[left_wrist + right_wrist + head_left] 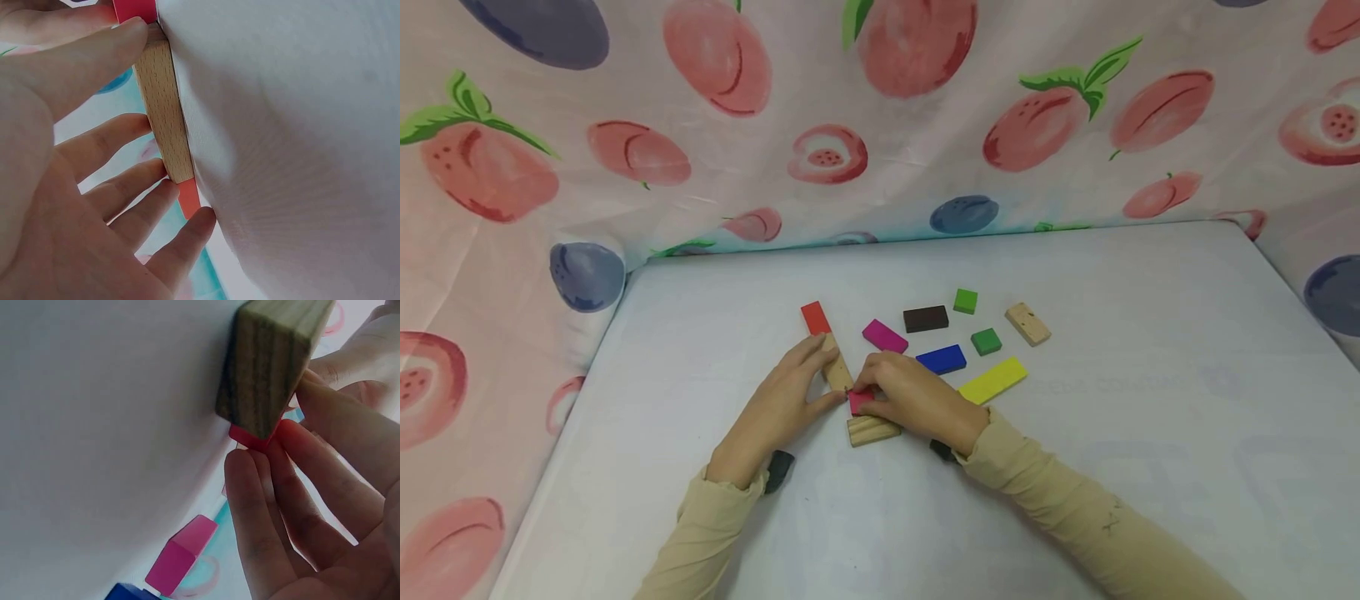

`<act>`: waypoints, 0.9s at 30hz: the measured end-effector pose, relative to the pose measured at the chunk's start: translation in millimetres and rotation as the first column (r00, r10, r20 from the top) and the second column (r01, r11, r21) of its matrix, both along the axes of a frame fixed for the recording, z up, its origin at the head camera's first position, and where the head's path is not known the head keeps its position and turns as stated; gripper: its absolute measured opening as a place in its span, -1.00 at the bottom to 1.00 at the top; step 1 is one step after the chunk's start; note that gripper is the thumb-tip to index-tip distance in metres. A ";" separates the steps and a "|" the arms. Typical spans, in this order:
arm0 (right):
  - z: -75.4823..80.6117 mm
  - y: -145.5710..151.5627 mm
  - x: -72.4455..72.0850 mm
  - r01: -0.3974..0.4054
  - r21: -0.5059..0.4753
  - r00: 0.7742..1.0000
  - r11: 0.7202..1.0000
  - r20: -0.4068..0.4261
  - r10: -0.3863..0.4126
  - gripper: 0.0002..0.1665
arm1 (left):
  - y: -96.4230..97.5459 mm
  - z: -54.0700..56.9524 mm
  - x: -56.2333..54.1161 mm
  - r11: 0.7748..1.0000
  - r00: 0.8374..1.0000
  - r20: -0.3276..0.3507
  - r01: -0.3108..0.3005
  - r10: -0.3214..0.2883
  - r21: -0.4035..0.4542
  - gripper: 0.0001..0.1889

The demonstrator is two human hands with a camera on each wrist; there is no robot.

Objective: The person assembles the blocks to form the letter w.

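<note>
My right hand [917, 396] pinches a small pinkish-red block [859, 403] between thumb and fingers, at the near end of a plain wooden block [838, 372]. My left hand [782, 400] rests its fingertips along that wooden block; its thumb lies at the end by the pinkish-red one. Beyond the wooden block's far end, an orange-red block [816, 317] continues the row. Another wooden block [872, 431], with dark grain, lies on the near side of the pinkish-red block. In the right wrist view this grained block [262, 375] partly covers the pinkish-red one.
Right of the row lie magenta [885, 336], dark brown [926, 318], blue [942, 360] and yellow [993, 381] blocks. Two green blocks [966, 301] and a wooden block [1028, 323] sit farther right. The white table [1150, 375] meets a fruit-print cloth [917, 167] behind.
</note>
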State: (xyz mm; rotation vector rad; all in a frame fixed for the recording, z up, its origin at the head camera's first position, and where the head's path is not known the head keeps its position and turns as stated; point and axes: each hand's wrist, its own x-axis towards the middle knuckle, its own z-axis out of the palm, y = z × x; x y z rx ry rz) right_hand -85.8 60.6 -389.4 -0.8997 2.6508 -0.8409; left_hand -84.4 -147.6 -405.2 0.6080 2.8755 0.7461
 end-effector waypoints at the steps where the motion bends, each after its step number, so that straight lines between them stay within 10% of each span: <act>1: 0.5 -0.4 -0.1 0.005 -0.001 1.000 1.000 0.002 -0.005 -0.75 | 0.1 0.2 0.0 1.000 1.000 -0.001 0.000 0.000 0.000 -0.36; 27: -1.5 -4.3 -0.4 0.035 0.020 0.999 0.999 0.013 -0.035 -0.72 | 1.2 3.0 0.7 1.000 1.000 0.018 -0.017 0.017 -0.013 -0.36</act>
